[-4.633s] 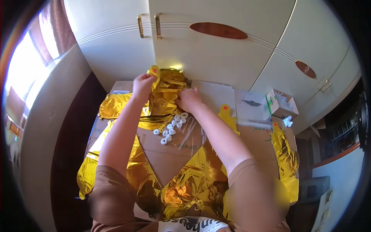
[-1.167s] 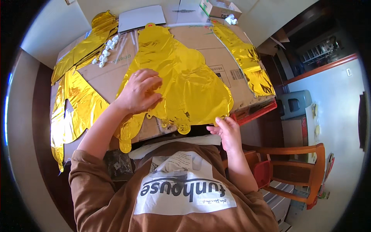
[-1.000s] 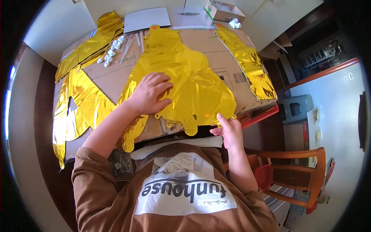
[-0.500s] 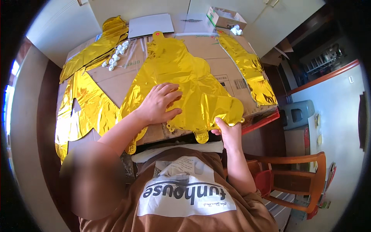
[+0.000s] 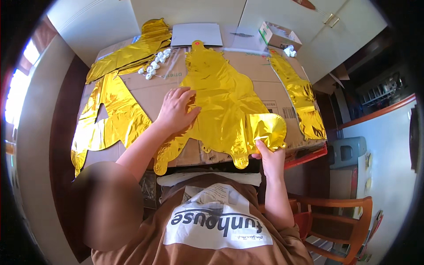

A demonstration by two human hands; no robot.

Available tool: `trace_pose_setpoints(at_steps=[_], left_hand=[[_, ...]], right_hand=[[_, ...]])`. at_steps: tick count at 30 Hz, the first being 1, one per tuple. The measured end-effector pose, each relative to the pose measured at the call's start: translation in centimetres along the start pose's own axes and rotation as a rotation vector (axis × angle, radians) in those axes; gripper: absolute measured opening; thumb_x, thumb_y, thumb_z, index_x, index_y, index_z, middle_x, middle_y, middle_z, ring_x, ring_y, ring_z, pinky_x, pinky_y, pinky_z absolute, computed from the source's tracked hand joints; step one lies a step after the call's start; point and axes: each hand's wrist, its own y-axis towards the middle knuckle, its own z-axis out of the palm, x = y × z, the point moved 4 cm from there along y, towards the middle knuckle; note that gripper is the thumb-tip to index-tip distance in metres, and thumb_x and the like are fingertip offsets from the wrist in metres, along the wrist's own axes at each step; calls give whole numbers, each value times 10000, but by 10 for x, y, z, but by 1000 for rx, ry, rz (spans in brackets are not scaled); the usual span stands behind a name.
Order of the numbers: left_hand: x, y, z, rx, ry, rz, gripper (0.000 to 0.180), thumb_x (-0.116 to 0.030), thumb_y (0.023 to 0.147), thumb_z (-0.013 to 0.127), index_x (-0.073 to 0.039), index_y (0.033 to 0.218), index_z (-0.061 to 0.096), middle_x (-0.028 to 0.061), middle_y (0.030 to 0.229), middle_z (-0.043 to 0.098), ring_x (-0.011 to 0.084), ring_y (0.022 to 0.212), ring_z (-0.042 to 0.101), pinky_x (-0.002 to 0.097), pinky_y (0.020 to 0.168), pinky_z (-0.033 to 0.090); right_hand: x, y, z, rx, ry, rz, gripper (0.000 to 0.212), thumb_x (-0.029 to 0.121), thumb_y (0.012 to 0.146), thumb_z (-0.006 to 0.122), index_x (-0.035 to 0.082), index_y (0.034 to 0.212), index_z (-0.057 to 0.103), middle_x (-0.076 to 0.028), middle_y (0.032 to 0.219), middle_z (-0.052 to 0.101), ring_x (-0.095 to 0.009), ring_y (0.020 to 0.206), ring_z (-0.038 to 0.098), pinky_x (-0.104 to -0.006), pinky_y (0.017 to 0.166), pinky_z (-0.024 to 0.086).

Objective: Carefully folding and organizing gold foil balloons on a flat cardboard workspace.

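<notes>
A flat, uninflated gold foil balloon (image 5: 216,88) lies across the middle of the table, its rounded lobes and small tabs spread toward me. My right hand (image 5: 270,158) pinches its near right lobe between thumb and fingers at the table's front edge. That lobe is bent and creased. On the balloon's left side rests my left hand (image 5: 176,110), fingers slightly bent and thumb apart from them, pressing on the foil. Left of this hand lies another flat gold foil balloon (image 5: 126,119), shaped like a letter A.
Cardboard (image 5: 174,81) covers the table. More gold foil lies folded at the far left (image 5: 132,48) and along the right edge (image 5: 297,95). White lumpy pieces (image 5: 154,65), a white sheet (image 5: 196,34) and a small open box (image 5: 280,35) sit toward the back. A wooden chair (image 5: 335,221) stands right.
My left hand has shifted slightly away from me across the foil. The balloon's near right lobe has folded and lifted at my right hand. The whole view has also shifted a little.
</notes>
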Motion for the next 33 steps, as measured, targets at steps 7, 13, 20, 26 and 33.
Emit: trace_pose_setpoints(at_steps=[7,13,20,26,33], left_hand=[[-9,7,7,-34,13,88,568,-365,815,752,-42,1257,601,177,1296,563,380,1272,493,512,1142,332],[-7,8,12,4,10,72,590,-384,772,771,-51,1234,619,171,1246,566,375,1262,490,498,1137,341],[-7,8,9,2,3,57,605,-391,753,783,-49,1223,618,158,1215,553,371,1211,501,480,1096,371],[-6,9,12,4,18,71,605,-385,759,781,-49,1233,614,164,1232,541,378,1200,496,473,1072,388],[2,12,12,15,-81,46,616,-400,816,756,-44,1288,583,189,1285,528,390,1224,503,471,1069,395]], right_hand=[[-7,-7,-8,-48,25,29,365,23,894,707,2,1243,601,-65,1036,690,-114,760,682,-233,498,575],[-15,-8,-7,-30,39,18,352,124,919,714,-1,1234,617,-72,1045,698,-114,749,679,-234,492,559],[-25,-7,-13,5,96,58,244,165,943,698,-17,1104,681,-67,977,710,-115,697,669,-244,511,553],[-24,-9,-11,-40,124,45,198,122,948,681,-5,1100,679,-42,917,684,-105,661,644,-244,515,563],[-25,-15,-4,-76,196,52,178,86,947,669,-14,1094,657,-35,881,661,-112,631,633,-249,502,561]])
